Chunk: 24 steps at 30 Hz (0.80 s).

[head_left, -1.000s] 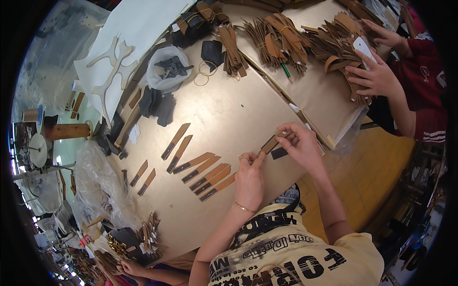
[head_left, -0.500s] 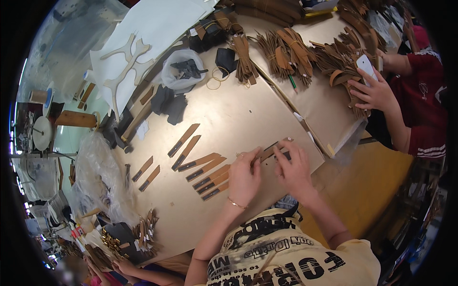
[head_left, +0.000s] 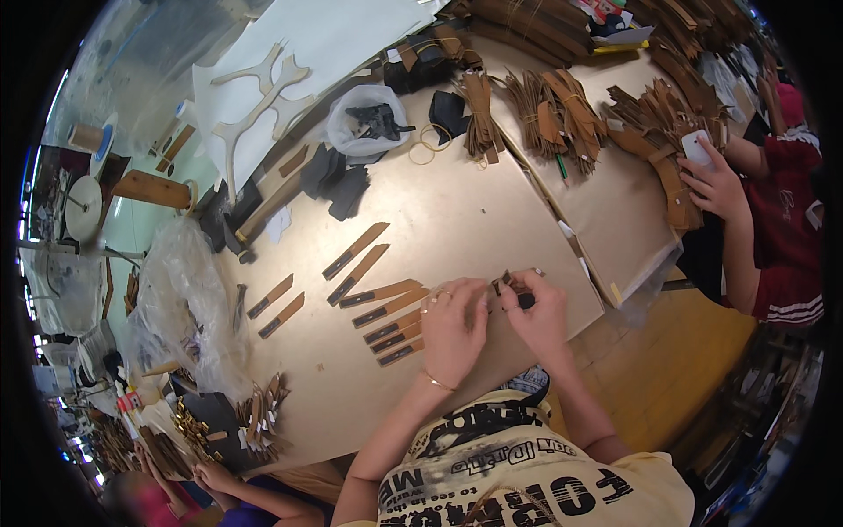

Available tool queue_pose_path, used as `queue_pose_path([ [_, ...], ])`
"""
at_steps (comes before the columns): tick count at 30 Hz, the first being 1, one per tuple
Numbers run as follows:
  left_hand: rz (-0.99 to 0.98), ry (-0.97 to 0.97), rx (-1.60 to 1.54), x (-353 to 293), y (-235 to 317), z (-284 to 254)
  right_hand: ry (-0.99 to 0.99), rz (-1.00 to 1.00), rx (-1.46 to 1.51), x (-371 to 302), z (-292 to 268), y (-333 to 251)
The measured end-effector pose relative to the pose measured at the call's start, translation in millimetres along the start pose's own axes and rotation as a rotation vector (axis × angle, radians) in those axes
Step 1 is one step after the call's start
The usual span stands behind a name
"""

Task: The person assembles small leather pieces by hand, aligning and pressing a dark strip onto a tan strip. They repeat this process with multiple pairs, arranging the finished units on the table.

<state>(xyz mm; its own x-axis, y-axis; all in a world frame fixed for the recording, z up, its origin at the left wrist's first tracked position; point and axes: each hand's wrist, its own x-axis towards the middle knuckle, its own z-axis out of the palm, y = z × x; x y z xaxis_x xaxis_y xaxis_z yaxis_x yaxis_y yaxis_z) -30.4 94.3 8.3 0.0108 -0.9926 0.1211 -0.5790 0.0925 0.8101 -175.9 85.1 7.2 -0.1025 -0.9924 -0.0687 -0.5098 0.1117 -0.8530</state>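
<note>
Right hand (head_left: 537, 318): grip pinching brown strip (head_left: 502, 282)
Left hand (head_left: 452, 327): at strip — grip can't be told
Tabletop (head_left: 457, 224): dark-ended strips (head_left: 390, 308)

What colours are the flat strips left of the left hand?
The flat strips are brown, with blackish lower-left ends; the head view shows this best.

From here the desk (head_left: 439, 220) looks a glossy golden beige. The slim, pointed, leather-like strips (head_left: 386, 308) on it are tan-brown, each with a blackish block at one end. Thick bundles of flat strips (head_left: 575, 105) are a deeper brown; soft, flat scraps (head_left: 349, 191) are charcoal black. The broad, smooth sheet (head_left: 351, 39) is white, the floor (head_left: 676, 351) mustard yellow. One short-sleeved cloth shirt (head_left: 500, 487) is cream-yellow with black lettering; a co-worker's cloth sleeve (head_left: 777, 281) is maroon with white stripes.
</note>
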Motion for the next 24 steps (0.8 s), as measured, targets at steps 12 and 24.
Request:
queue_pose_path([
  [12, -0.100, 0.018, 0.214, 6, -3, 16, -0.128, 0.131, 0.227, 10, -14, 9],
  [24, -0.119, 0.592, 0.428, 68, -128, -122, -0.122, 0.139, 0.191, 17, -15, 2],
])
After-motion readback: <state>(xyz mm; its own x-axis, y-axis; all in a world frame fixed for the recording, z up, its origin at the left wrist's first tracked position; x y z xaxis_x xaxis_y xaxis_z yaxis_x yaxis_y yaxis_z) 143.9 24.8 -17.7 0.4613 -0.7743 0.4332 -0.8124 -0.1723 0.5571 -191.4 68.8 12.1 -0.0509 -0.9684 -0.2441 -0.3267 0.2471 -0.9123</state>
